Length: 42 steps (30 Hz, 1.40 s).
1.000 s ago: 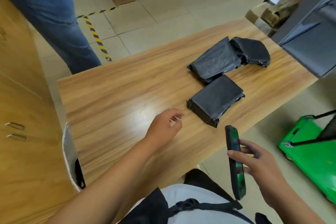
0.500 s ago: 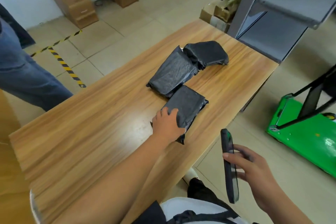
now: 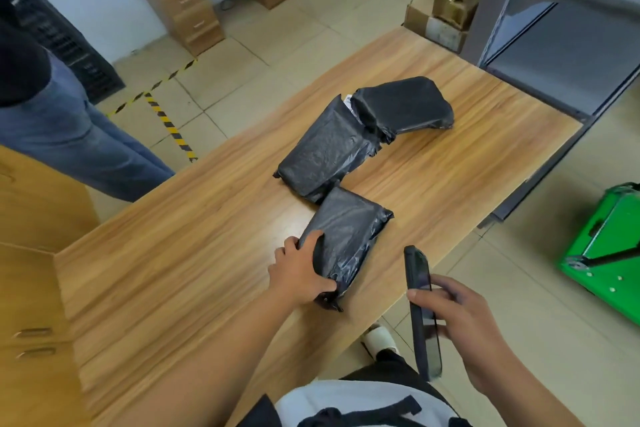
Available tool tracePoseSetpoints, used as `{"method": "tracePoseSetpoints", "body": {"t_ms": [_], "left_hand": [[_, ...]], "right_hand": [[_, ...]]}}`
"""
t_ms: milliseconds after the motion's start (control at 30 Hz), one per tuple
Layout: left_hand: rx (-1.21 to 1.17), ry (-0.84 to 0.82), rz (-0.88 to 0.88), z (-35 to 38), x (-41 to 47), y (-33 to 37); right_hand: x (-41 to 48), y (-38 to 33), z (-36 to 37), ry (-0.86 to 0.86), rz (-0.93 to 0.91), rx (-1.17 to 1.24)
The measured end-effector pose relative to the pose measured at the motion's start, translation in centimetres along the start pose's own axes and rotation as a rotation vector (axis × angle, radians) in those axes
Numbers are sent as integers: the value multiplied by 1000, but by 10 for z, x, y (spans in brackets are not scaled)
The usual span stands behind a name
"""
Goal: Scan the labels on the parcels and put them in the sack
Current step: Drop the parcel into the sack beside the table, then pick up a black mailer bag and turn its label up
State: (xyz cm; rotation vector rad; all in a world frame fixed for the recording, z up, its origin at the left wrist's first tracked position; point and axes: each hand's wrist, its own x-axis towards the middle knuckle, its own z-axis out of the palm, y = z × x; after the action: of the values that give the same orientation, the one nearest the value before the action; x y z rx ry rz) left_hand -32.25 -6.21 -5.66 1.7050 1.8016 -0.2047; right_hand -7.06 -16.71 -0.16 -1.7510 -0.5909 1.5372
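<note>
At the bench's near long edge, abt mid-length: left hand [image 3: 304, 274] grips the closest flat black poly-bag parcel [image 3: 349, 236] by its near-left end. Fingers are curled over the top face, pressed together, thumb along the end seam; the plastic puckers under the grip. Parcel lies flat on the light wood-grain bench [image 3: 173, 253], near corner close to the edge. Top face is plain black w/ no label showing, so prob label-down. The end grip reads as setup to flip or lift it for the scan.

Right hand [image 3: 460, 322] holds a dark slab-shaped handheld scanner [image 3: 420, 305] off the bench, just beside that parcel, edge-on to cam. Fingers wrap across its face; can't tell where the thumb sits. Held close so the scan needs no reach, imo.

Two more black poly-bag parcels further in: mid parcel [image 3: 329, 152] touches the gripped one's far corner, and far parcel [image 3: 401, 104] overlaps its far end, toward the far right corner. A white label scrap [image 3: 347, 101] peeks out btw them. Neither is in hand.

Sack not in view. All three on bench, so none bagged yet. Risk: slick bag, may slip or sag in a one-handed flip.
</note>
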Motion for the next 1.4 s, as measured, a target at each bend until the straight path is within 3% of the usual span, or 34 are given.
{"method": "tracePoseSetpoints", "body": {"t_ms": [133,367,500,667,867,1000,1167,1267,1400], "left_hand": [[-408,-14,-124,8,-36,-22],[-1303,107,-358,30,-95,-60],[-1478,273,-444,50,-109,-72],[-1498,391,-533,52,-120,-81],[-1419,562,-709,33,-127,-64],[-939,638,-603,18,-125,-39],[-281,464,-594,18,-105,-12],[-318,426,-617,21,-99,-13],[-598,435,-599,16,-99,-40]], "right_hand": [[25,-5,1,-96,12,-45],[62,-15,25,-270,20,-194],[74,-19,44,-353,3,-278],[79,-26,62,-485,-38,-343],[85,-23,71,-522,-20,-377],[86,-18,65,-508,10,-344],[86,-12,49,-481,28,-292],[85,-11,37,-451,18,-275],[86,-10,21,-402,24,-227]]}}
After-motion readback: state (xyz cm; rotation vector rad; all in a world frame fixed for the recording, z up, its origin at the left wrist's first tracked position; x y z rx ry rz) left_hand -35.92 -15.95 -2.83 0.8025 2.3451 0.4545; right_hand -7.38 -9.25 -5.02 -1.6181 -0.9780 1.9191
